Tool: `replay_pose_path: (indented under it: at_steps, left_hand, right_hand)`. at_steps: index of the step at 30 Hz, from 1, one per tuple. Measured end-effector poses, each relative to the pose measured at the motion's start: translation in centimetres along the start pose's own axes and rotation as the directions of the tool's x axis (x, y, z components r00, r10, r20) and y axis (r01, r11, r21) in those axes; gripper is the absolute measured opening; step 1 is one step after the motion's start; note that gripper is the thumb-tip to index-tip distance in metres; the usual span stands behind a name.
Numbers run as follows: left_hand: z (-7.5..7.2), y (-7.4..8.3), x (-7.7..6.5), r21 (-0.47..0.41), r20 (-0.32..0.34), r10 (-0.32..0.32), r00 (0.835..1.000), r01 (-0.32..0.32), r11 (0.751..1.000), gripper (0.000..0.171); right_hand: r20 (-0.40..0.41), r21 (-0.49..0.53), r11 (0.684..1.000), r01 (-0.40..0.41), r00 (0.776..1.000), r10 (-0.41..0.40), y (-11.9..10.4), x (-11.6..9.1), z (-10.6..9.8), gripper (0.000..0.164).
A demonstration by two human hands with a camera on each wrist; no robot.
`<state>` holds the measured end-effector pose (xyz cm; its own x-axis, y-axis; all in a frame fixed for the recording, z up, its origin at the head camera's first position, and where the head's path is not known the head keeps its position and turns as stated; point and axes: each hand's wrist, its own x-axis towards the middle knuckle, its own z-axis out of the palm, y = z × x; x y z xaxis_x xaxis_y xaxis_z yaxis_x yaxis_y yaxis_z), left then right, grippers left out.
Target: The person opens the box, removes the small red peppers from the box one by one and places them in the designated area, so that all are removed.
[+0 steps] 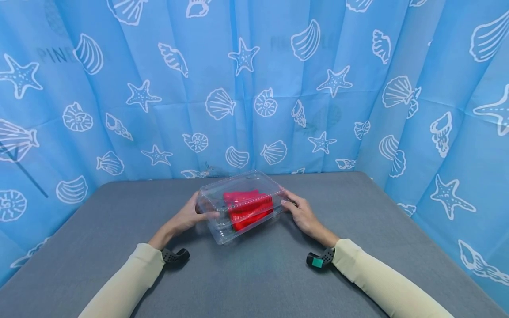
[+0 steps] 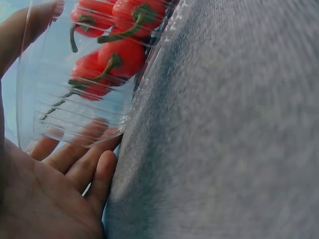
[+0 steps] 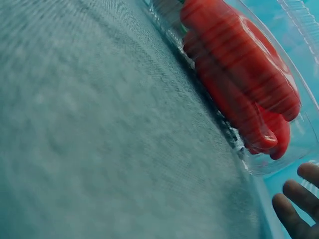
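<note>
A clear plastic container (image 1: 222, 229) with ribbed walls sits at an angle on the grey table, its right end farther back. Inside lie several long red peppers (image 1: 250, 210), their green stems toward the left end in the left wrist view. My left hand (image 1: 191, 216) grips the left end, thumb (image 2: 32, 30) along the near side and fingers spread behind the clear wall. At the right corner, my right hand (image 1: 302, 216) holds the edge between thumb and fingers. Only some of its fingertips (image 3: 291, 214) show in the right wrist view, beside the container's end.
The grey cloth-covered table (image 1: 254, 282) spreads around the container. A blue curtain (image 1: 246, 123) with white shell and starfish prints hangs along the back and sides. Dark wrist bands (image 1: 175, 256) sit on both wrists, below pale yellow sleeves (image 1: 127, 278).
</note>
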<state>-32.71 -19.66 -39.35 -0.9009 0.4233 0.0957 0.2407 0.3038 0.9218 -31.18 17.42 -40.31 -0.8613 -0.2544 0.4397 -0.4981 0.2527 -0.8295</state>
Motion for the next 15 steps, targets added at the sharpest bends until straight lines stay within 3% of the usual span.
replay_pose_path:
  at_steps: [3,10,15]
  left_hand:
    - [-0.2,0.0,-0.1,0.009,0.02,0.0,1.0,0.0,1.0,0.093]
    - [-0.5,-0.1,0.0,0.005,0.065,0.053,0.996,-0.053,0.999,0.093]
    - [-0.7,0.1,0.0,0.079,0.074,0.036,0.997,-0.041,0.996,0.088]
  right_hand:
    - [-0.02,-0.05,0.998,0.039,0.999,-0.04,-0.3,0.2,-0.2,0.046]
    - [-0.061,-0.044,0.991,0.123,0.99,-0.126,-1.6,0.8,-1.1,0.037]
    - [-0.045,-0.036,0.988,0.152,0.987,-0.153,-2.7,1.2,-1.6,0.036]
